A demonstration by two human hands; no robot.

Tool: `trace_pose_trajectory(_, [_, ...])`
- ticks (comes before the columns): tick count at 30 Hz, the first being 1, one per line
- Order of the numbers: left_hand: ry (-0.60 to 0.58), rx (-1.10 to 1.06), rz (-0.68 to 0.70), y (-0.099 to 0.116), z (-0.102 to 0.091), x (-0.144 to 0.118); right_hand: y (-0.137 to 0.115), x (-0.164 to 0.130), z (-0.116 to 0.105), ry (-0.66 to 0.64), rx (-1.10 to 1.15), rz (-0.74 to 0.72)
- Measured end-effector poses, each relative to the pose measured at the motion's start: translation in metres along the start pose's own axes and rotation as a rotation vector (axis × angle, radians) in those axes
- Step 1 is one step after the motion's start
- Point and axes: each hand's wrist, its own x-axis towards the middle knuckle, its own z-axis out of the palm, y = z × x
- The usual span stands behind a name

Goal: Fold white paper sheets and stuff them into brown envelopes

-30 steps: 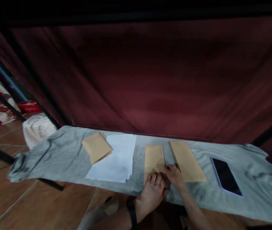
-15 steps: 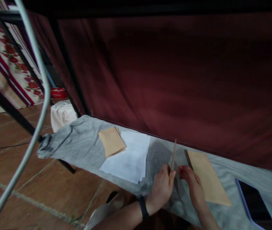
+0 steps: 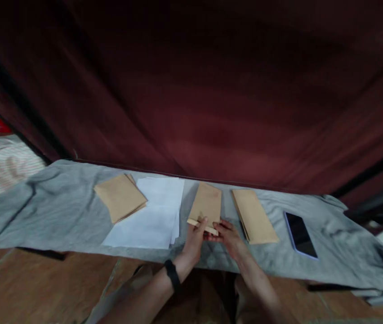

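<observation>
A brown paper envelope (image 3: pixel 206 200) is between my two hands above the grey cloth, its near edge turned up in a narrow folded strip. My left hand (image 3: pixel 194 243) grips that near edge at the left, thumb on top of the strip. At the right end of the strip, my right hand (image 3: pixel 228 236) pinches the paper with thumb and fingers. Some fingertips are hidden under the envelope. Left of my hands lie white paper sheets (image 3: pixel 154 216), partly beneath a small stack of brown envelopes (image 3: pixel 120 195). Another stack of brown envelopes (image 3: pixel 255 218) lies to the right.
A phone (image 3: pixel 301 235) with a dark screen rests on the grey cloth (image 3: pixel 66 211) at the right. Behind the cloth-covered surface hangs a dark red curtain (image 3: pixel 198 112). Striped fabric (image 3: pixel 7 162) sits at the far left, above a tiled floor (image 3: pixel 60 283).
The view has swung right. The envelope, earlier edge-on in my left hand, now faces up with its near edge folded. My right hand, earlier apart from it, now holds it too.
</observation>
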Motion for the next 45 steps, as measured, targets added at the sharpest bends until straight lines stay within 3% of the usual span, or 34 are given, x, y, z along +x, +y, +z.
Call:
trace_pose_trajectory(3, [0.062, -0.113, -0.076, 0.006, -0.009, 0.004, -0.001, 0.004, -0.013, 0.029, -0.061, -0.022])
trace_pose_trajectory(7, [-0.020, -0.015, -0.134, 0.004, -0.022, 0.010, -0.001, 0.006, -0.027, 0.035, -0.327, -0.079])
trace_pose_trajectory(11, [-0.056, 0.101, -0.178, -0.006, -0.027, 0.010, 0.003, 0.000, -0.024, 0.287, -0.804, -0.425])
trace_pose_trajectory(13, [-0.071, 0.115, -0.181, -0.009, -0.027, 0.009, 0.009, -0.009, -0.015, 0.215, -0.989, -0.636])
trace_pose_trajectory(15, [-0.089, 0.134, -0.198, -0.011, -0.026, 0.009, 0.019, -0.019, -0.005, 0.028, -1.139, -0.761])
trace_pose_trajectory(17, [-0.106, 0.165, -0.222, -0.012, -0.026, 0.009, 0.030, -0.027, 0.002, -0.067, -1.270, -0.778])
trace_pose_trajectory(25, [-0.205, 0.440, -0.287, -0.005, -0.039, 0.012, 0.055, -0.026, -0.003, 0.030, -1.433, -0.755])
trace_pose_trajectory(27, [-0.146, 0.632, -0.183, 0.003, -0.048, 0.013, 0.056, -0.024, -0.001, 0.046, -1.425, -0.725])
trace_pose_trajectory(31, [-0.034, 1.047, 0.174, 0.020, -0.056, 0.010, 0.054, -0.022, 0.007, 0.061, -1.387, -0.661])
trace_pose_trajectory(33, [-0.099, 1.088, 0.351, 0.018, -0.051, 0.009, 0.053, -0.021, 0.009, 0.066, -1.371, -0.630])
trace_pose_trajectory(36, [-0.236, 1.092, 0.593, -0.003, -0.031, 0.012, 0.054, -0.020, 0.011, 0.034, -1.383, -0.573])
trace_pose_trajectory(39, [-0.328, 1.206, 0.657, -0.028, -0.012, 0.024, 0.060, -0.016, 0.014, -0.001, -1.418, -0.516])
trace_pose_trajectory(41, [-0.369, 1.284, 0.659, -0.036, -0.003, 0.037, 0.067, -0.013, 0.016, 0.050, -1.420, -0.490])
trace_pose_trajectory(45, [-0.403, 1.423, 0.602, -0.028, 0.014, 0.075, 0.079, -0.008, 0.018, 0.220, -1.364, -0.529])
